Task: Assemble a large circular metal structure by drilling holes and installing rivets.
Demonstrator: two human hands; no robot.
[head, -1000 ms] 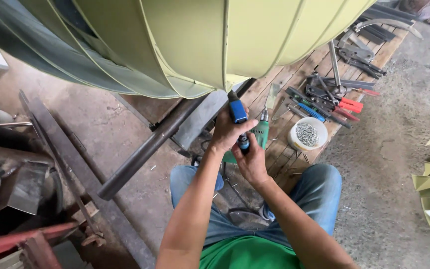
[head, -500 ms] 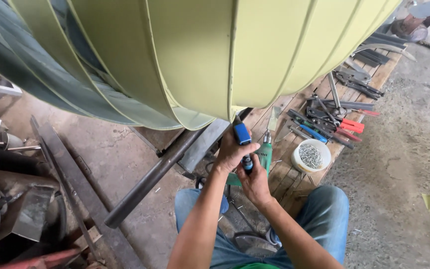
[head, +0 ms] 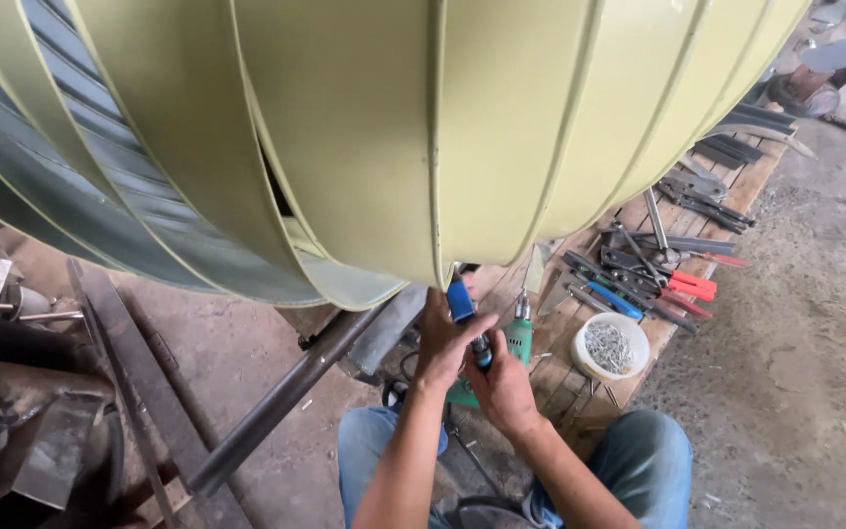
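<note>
A: Item one, largest first?

B: The drum: I am sitting under a big curved body of pale yellow-green sheet strips, smooth and matte, overlapping along raised seams. Most strips are lying flush. One on the left is gaping open with a dark slit, and the bottom edges are hanging free, so I am judging the skin mostly assembled and the lower rim still being fastened.

A: Next?

B: The pipe: a dark, round steel bar running slantwise across the dusty concrete, beside a flat rusty strip.

A: And the boards?

B: The planks: worn wood, carrying snips and pliers with red and blue handles. Just beside them the tub, round and white, is holding small grey fasteners.

A: What are you gripping?

B: The tool, blue-handled with a dark metal nose, pointing up at the seam's lower end. My left hand is clenching its handle; my right hand is closing round its lower end. A green drill is lying just behind my hands.
</note>
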